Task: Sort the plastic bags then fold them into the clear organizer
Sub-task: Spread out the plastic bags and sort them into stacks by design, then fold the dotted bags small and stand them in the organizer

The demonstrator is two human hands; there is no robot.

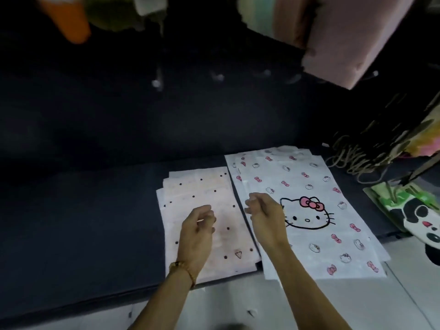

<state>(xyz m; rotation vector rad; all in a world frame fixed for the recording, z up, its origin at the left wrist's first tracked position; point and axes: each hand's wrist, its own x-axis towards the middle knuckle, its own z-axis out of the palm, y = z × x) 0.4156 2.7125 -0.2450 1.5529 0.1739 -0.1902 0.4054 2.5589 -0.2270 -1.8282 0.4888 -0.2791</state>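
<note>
Flat stacks: pale dotted bags (202, 210) beside cat-print bags (316, 186).

Around a dark cushioned surface (83, 210)
A panda-print bag (419, 217) lies at its right edge, with tangled beige cords (352, 160) just behind it; a pink padded block (352, 39) hangs over the far right corner, and a blurred orange shape (69, 20) over the far left
</note>
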